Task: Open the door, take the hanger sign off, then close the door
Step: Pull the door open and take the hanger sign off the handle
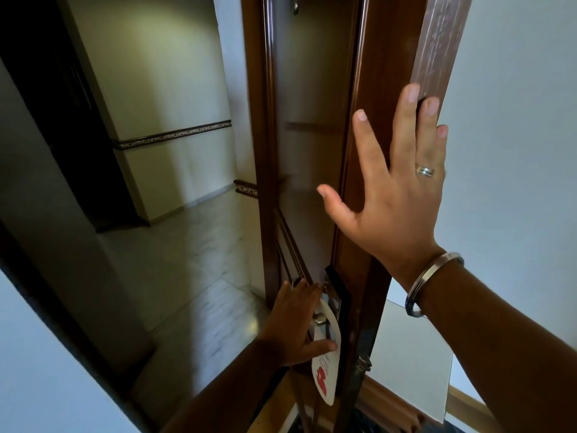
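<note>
Past the open doorway lies a tiled corridor point(193, 276). The left hand point(293, 323) reaches low, fingers spread around the white sign point(326, 367) hanging on the handle point(321, 318). The door point(365, 151) stands ajar; the right hand point(393, 189), flat and wide, presses its edge.

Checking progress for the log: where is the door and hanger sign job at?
Done: the door is open, with the hallway floor visible past its edge. In hand: the right hand lies flat and open against the door edge; the left hand is on the hanger sign, which still hangs on the handle. A closed grip isn't clear. Left: lift the sign off, close the door.
</note>
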The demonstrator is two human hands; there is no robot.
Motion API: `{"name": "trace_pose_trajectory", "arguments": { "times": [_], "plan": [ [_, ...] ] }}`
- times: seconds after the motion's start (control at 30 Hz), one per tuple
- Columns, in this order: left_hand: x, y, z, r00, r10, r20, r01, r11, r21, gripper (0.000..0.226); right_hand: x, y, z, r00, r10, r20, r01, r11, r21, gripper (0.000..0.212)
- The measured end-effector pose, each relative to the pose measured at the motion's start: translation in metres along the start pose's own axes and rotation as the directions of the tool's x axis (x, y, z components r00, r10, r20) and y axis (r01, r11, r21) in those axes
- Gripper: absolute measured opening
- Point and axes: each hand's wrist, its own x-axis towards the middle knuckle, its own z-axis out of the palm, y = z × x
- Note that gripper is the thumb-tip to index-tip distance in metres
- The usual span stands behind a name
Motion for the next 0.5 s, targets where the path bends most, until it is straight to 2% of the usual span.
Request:
{"name": "trace_pose_trajectory", "arguments": {
  "times": [0.07,0.27,0.37,0.5],
  "plan": [
    [0.005,0.008,0.0,0.998,-0.014,-0.055,0.014,1.0,0.002,0.102,0.0,0.004,0.0,1.0,0.004,-0.004,-0.004,1.0,0.006,0.077],
    [0.007,0.006,0.003,0.991,-0.085,-0.105,0.094,0.992,0.079,0.1,-0.002,0.012,0.003,1.0,0.006,-0.029,-0.005,0.999,0.04,0.075],
    [0.007,-0.009,-0.005,0.998,-0.052,-0.042,0.056,0.995,0.083,0.105,-0.002,0.014,0.004,1.0,0.009,-0.027,-0.008,0.999,0.041,0.074],
    [0.018,-0.039,-0.028,0.992,-0.013,0.124,-0.002,0.992,0.122,0.108,-0.002,0.015,0.003,1.0,0.008,-0.02,-0.007,0.999,0.046,0.073]
  ]
}}
